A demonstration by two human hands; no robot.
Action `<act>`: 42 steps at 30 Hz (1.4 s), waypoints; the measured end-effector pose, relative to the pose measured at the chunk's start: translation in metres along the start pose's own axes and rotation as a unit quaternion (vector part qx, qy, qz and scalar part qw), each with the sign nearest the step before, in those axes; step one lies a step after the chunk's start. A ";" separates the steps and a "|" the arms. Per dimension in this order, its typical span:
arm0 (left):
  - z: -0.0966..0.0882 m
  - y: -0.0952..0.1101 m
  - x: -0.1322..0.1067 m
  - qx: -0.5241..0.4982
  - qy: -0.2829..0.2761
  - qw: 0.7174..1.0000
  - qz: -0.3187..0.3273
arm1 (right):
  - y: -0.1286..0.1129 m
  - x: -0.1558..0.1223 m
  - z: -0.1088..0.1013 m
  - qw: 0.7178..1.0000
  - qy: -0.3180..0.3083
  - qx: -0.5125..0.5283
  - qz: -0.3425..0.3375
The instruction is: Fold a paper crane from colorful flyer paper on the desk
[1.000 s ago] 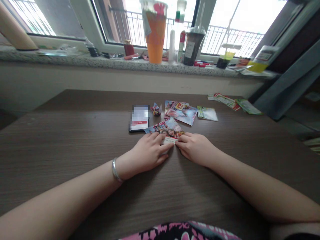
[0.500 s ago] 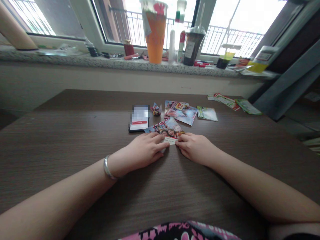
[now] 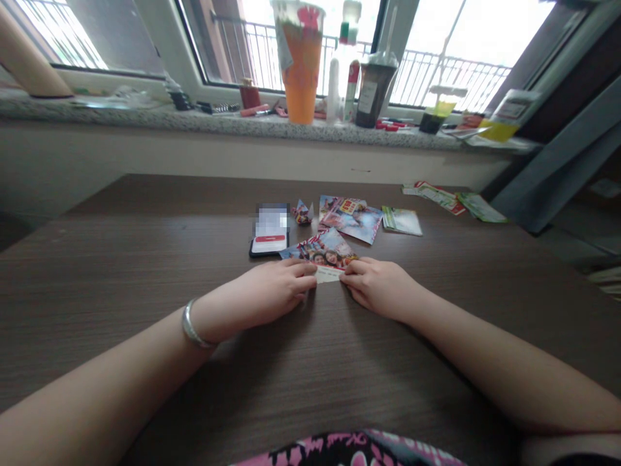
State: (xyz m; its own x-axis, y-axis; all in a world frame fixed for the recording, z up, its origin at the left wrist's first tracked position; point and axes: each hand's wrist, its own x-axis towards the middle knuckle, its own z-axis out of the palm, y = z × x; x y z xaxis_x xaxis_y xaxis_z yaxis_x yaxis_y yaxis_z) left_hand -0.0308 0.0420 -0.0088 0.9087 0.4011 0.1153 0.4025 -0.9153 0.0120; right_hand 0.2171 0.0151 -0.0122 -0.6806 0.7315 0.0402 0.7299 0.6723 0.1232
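A colourful printed sheet of paper (image 3: 326,252) lies on the brown wooden table (image 3: 145,259) in front of me. My left hand (image 3: 262,294), with a silver bangle on the wrist, presses flat on the sheet's near left edge, fingers together. My right hand (image 3: 381,285) holds down the near right part with its fingertips. A white strip of the folded paper shows between the two hands.
A phone (image 3: 270,230) lies just beyond the sheet, a small folded paper piece (image 3: 303,212) beside it. More printed leaflets (image 3: 352,217) (image 3: 402,220) (image 3: 436,194) lie further right. The stone windowsill (image 3: 218,122) carries an orange cup (image 3: 301,65), bottles and a dark drink cup (image 3: 373,90).
My left hand has slid leftward along the paper's near edge, baring more of the white strip. The right hand has stayed in place.
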 end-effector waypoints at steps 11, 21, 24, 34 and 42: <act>-0.004 -0.003 -0.002 -0.032 -0.017 0.999 -0.019 | 0.000 -0.001 0.001 1.000 0.008 0.008 -0.001; -0.010 -0.008 -0.007 -0.070 -0.045 0.996 -0.029 | 0.000 0.000 0.003 1.000 0.002 0.008 -0.003; -0.011 -0.008 -0.007 -0.076 -0.048 0.995 -0.032 | 0.001 -0.001 0.003 1.000 0.005 0.009 -0.006; -0.010 -0.011 -0.008 -0.071 -0.034 0.996 -0.035 | 0.001 -0.001 0.002 1.000 0.000 0.016 -0.002; -0.013 -0.006 -0.005 0.005 -0.068 0.994 -0.089 | 0.001 -0.001 0.004 1.000 0.014 0.010 -0.007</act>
State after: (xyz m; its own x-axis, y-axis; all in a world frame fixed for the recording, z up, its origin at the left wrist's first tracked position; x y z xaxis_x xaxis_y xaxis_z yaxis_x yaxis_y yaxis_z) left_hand -0.0396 0.0451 0.0030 0.8287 0.5592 -0.0235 0.5595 -0.8288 0.0094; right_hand 0.2192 0.0155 -0.0156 -0.6915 0.7193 0.0658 0.7217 0.6843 0.1039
